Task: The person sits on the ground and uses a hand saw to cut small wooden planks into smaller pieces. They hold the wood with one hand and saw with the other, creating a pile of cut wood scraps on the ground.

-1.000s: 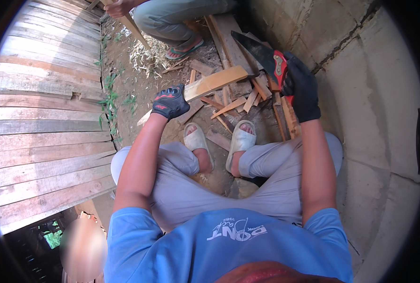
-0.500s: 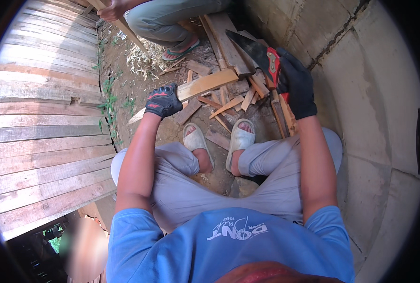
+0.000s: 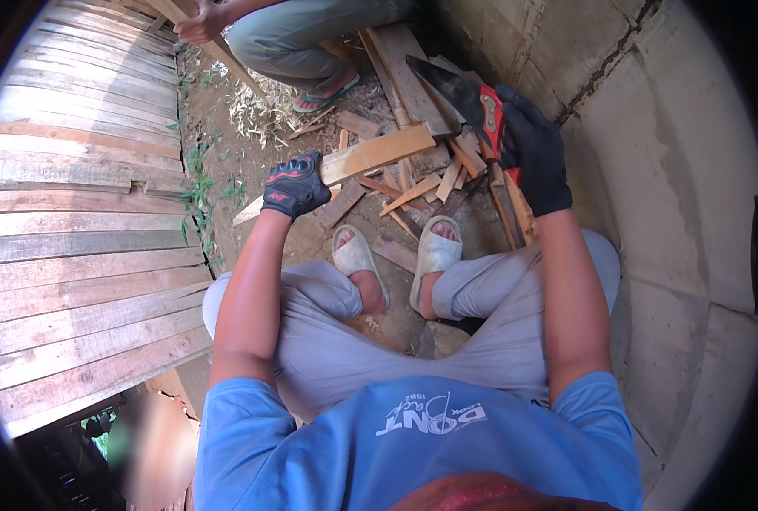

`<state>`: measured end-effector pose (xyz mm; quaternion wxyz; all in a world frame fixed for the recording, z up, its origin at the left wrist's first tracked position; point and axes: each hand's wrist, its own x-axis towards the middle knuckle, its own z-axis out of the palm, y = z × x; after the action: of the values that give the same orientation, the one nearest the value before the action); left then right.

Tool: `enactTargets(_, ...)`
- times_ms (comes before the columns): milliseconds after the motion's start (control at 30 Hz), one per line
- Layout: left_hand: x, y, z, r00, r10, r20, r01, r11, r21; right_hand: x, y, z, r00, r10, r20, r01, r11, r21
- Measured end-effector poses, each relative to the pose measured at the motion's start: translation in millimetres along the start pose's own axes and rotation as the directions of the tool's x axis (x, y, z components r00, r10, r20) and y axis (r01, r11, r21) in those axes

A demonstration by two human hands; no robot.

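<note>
My left hand (image 3: 295,183), in a black glove with red trim, is closed around a pale wooden stake (image 3: 383,150). One end of it tapers to a point left of the glove; the blunt end reaches right over a pile of wood scraps (image 3: 409,192). In my right hand (image 3: 534,153), also black-gloved, is a red-handled blade (image 3: 455,92), long, broad and dark, with riveted plates on its handle. It slants up and left, apart from the stake. Whether its edge has teeth is too small to tell.
Another person's hand (image 3: 202,21) holds a long wooden strip (image 3: 234,60) at the upper left. That person's sandalled foot (image 3: 328,95) stands by pale wood shavings (image 3: 264,115). A plank wall (image 3: 89,221) runs along the left, a concrete block wall (image 3: 651,204) along the right.
The stake and my left hand have shifted very slightly to the right. The blade in my right hand stays nearly still. The other person's hand has moved slightly down.
</note>
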<state>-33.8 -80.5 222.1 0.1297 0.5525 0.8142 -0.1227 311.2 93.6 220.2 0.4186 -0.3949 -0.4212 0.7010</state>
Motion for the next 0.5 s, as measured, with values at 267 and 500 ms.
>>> enactTargets(267,1.3,-0.9,-0.9,1.000,-0.023,0.000,0.023,1.000,-0.014,-0.4,0.4,0.5,1.000,-0.018,0.004,0.019,0.999,-0.043)
enactTargets(500,4.0,4.0,-12.1,0.999,-0.034,0.008,0.034,0.999,-0.017,0.2,0.1,-0.6,1.000,-0.020,-0.016,0.020,1.000,-0.001)
